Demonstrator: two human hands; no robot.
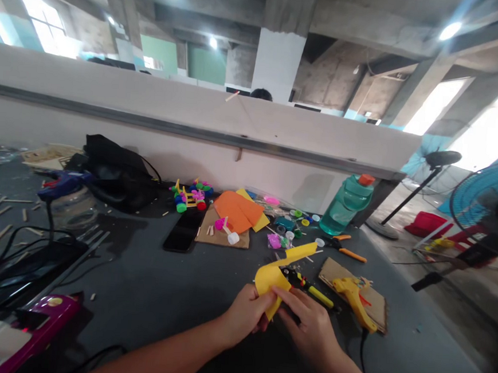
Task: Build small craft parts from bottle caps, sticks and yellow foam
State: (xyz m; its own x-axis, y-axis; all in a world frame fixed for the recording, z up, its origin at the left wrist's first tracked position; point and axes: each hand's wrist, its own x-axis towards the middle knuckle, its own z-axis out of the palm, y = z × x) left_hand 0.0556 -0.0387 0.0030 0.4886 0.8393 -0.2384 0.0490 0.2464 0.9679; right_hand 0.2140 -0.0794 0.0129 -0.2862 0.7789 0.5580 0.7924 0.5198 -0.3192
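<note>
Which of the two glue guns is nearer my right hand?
The yellow glue gun, lying on cardboard to the right of your right hand; the blue glue gun is far off to the left.

Left hand (242,313) partly behind yellow sheet (269,279)

Craft workshop within a concrete hall, indicated by exposed ceiling beams (365,29), a glue gun (354,301) and orange-handled pliers (353,255) toward the worktop's (146,293) right edge.

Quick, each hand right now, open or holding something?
Left hand: closed, holding the curled yellow sheet.
Right hand: closed, fingers on the same yellow sheet.
</note>
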